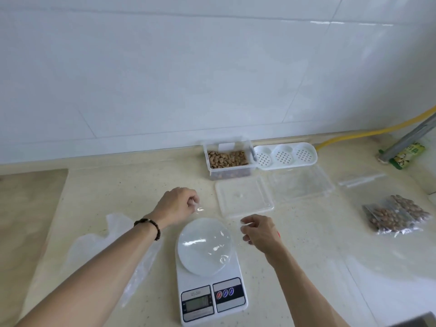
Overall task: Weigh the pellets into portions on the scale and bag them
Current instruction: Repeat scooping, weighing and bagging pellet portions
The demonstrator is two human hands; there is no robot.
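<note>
Clear plastic film, a thin transparent bag (213, 241), is stretched over the round white platform of the digital kitchen scale (212, 274), which stands on the pale speckled countertop (99, 192). The left hand (177, 206) pinches one upper corner of the bag between curled fingertips just behind and to the left of the platform; a dark beaded bracelet (151, 226) circles that wrist. The right hand (259, 231) pinches the opposite edge of the bag with curled fingers at the platform's right side. The bag looks empty, and the scale's display is too blurred to read.

The pellets (227, 158), tan and nut-like, lie in an open clear rectangular container (227, 172) set against the white tiled wall (165, 67). Its clear lid (244, 199) lies flat on the counter just in front of it. Beside the container to the right sits a white perforated tray (285, 156) with three round wells, and in front of that tray lies another clear shallow tray (302, 187). Farther right, near the counter's edge, rests a heap of filled bags (396, 215) holding brown pellets. More loose clear bags (113, 237) lie crumpled on the counter under and beside the left forearm. A yellow hose (377, 131) runs along the wall at the right, and a green packet (408, 154) lies near it under a grey bar (410, 138).
</note>
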